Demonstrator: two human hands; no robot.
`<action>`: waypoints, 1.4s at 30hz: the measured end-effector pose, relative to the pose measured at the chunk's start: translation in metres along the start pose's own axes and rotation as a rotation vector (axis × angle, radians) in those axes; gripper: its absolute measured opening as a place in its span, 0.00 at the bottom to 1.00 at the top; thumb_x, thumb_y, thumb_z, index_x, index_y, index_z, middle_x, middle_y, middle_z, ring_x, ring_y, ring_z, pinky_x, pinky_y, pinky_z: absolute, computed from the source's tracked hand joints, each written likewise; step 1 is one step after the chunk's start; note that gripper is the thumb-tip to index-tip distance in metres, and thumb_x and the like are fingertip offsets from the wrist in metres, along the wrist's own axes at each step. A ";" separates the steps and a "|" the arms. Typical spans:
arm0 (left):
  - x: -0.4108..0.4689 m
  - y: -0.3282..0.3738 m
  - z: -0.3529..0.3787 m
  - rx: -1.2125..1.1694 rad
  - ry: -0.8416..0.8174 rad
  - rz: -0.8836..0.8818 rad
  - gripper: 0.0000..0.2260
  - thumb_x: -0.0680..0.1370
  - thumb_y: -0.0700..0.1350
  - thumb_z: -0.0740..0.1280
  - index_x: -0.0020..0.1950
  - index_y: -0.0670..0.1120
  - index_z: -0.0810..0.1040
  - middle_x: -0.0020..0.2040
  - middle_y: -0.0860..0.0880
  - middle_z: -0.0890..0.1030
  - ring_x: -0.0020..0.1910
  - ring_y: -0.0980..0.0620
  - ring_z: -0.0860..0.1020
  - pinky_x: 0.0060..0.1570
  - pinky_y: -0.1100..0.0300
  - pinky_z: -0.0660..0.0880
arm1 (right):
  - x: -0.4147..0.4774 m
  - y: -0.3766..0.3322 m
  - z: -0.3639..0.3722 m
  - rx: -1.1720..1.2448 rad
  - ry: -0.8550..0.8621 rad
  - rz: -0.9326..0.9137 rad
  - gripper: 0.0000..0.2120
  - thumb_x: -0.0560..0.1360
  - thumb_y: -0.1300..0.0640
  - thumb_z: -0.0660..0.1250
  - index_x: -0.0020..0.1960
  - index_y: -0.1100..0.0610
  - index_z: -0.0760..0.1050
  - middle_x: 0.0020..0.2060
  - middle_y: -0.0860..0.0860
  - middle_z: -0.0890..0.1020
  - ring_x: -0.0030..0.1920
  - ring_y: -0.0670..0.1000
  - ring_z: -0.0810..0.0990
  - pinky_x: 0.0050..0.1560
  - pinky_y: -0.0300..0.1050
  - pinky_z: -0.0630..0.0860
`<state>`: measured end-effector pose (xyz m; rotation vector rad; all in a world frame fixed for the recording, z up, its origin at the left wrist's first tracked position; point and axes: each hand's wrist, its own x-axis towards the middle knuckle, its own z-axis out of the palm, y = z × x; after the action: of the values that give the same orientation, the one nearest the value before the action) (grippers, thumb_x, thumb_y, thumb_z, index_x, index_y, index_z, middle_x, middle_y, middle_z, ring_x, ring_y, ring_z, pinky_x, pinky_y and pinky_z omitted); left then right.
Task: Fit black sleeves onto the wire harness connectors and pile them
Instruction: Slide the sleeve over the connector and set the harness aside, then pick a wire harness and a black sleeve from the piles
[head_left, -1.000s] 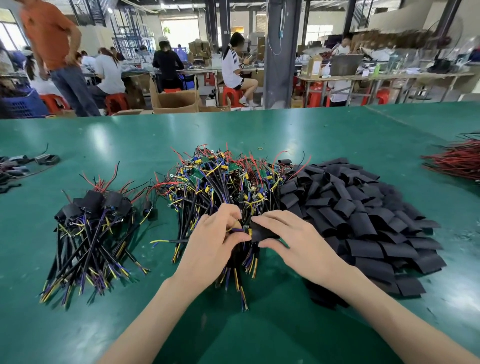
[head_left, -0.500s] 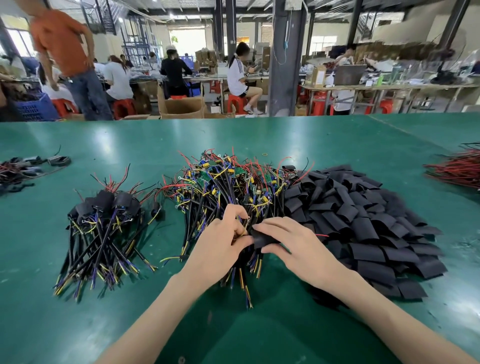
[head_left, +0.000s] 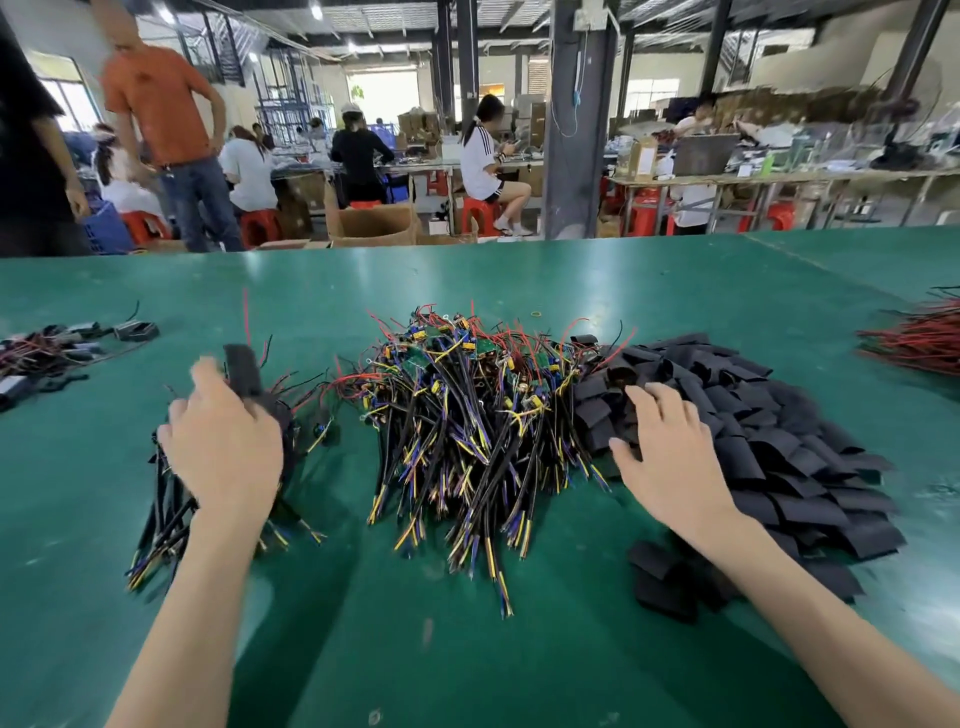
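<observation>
While L hand (head_left: 223, 447) pinches sleeved harness (head_left: 241, 369) over done pile (head_left: 163, 525) left of harness heap (head_left: 467, 415), R hand (head_left: 660, 457), fingers spread, gripping nothing, touches sleeves (head_left: 779, 447) right of heap.

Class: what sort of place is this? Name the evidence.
Probably a factory assembly floor: piles of wire harnesses and black sleeves on a green worktable, with workers seated at benches behind.

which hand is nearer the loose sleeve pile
Right. The right hand is over the left edge of the sleeve pile; the left hand is beyond the wire heap, at the finished pile.
</observation>
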<state>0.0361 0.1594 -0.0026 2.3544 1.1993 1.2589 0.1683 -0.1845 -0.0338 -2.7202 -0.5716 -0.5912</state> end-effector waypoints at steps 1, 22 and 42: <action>-0.001 -0.007 0.003 0.095 -0.081 -0.012 0.16 0.73 0.35 0.64 0.60 0.37 0.69 0.47 0.30 0.78 0.51 0.32 0.74 0.51 0.44 0.67 | 0.001 0.003 0.003 -0.031 -0.033 0.014 0.28 0.74 0.53 0.66 0.71 0.59 0.63 0.68 0.57 0.66 0.65 0.60 0.66 0.61 0.55 0.66; -0.022 0.160 0.048 -0.016 -0.449 0.274 0.15 0.72 0.47 0.69 0.31 0.42 0.67 0.30 0.47 0.70 0.38 0.44 0.77 0.36 0.58 0.69 | -0.003 0.005 0.013 -0.225 -0.152 -0.044 0.23 0.73 0.39 0.61 0.64 0.46 0.68 0.57 0.49 0.68 0.60 0.52 0.67 0.55 0.50 0.62; 0.005 0.096 -0.021 -0.124 -0.992 0.240 0.11 0.76 0.29 0.58 0.48 0.37 0.79 0.48 0.37 0.80 0.41 0.47 0.76 0.46 0.53 0.75 | -0.007 -0.002 0.005 -0.360 -0.150 -0.181 0.11 0.75 0.50 0.59 0.56 0.50 0.73 0.51 0.48 0.73 0.58 0.52 0.69 0.55 0.51 0.60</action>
<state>0.0753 0.0976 0.0626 2.5133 0.4999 0.0779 0.1637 -0.1834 -0.0411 -3.0931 -0.8274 -0.5856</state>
